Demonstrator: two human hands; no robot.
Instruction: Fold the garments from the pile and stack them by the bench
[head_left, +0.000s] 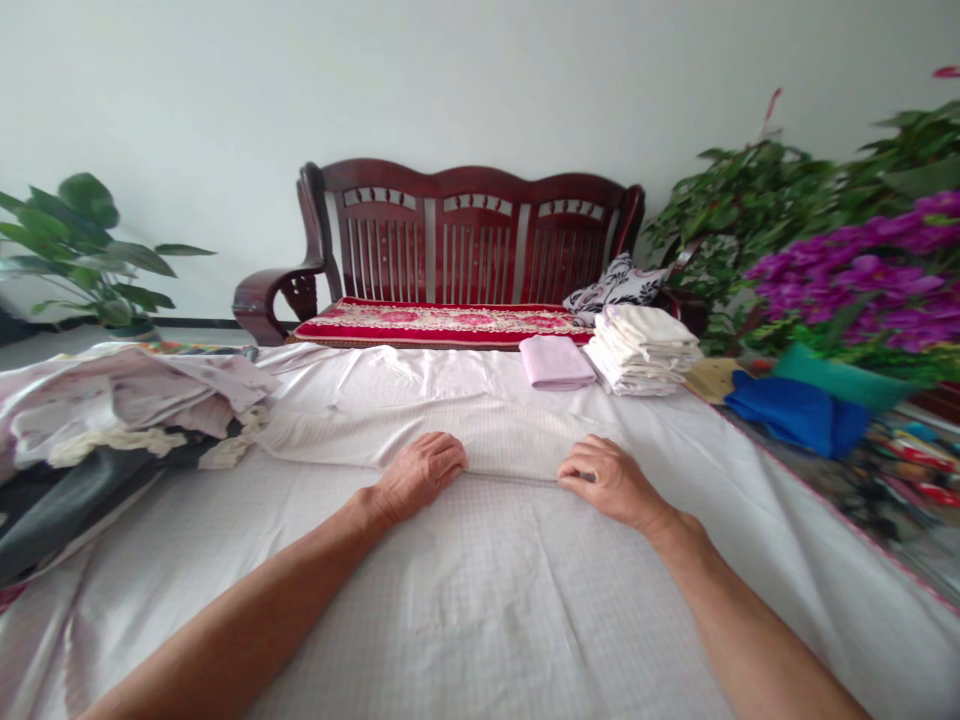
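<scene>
A long strip of folded pale ribbed cloth (510, 435) lies across the covered table, its left end reaching toward a heap of clothes. My left hand (424, 470) is closed on the near edge of this cloth, around its middle. Farther right, my right hand (606, 478) pinches the same near edge close to the right end. The stretch of edge between both hands is fairly straight. Which kind of garment or cloth it is cannot be made out.
Loose clothes (142, 410) are heaped at left. Beyond the cloth lie a folded pink cloth (556, 362) and a stack of folded white cloths (641, 348). A wooden bench (472, 250) stands behind. Blue fabric (799, 412) and purple flowers (862, 275) are at right.
</scene>
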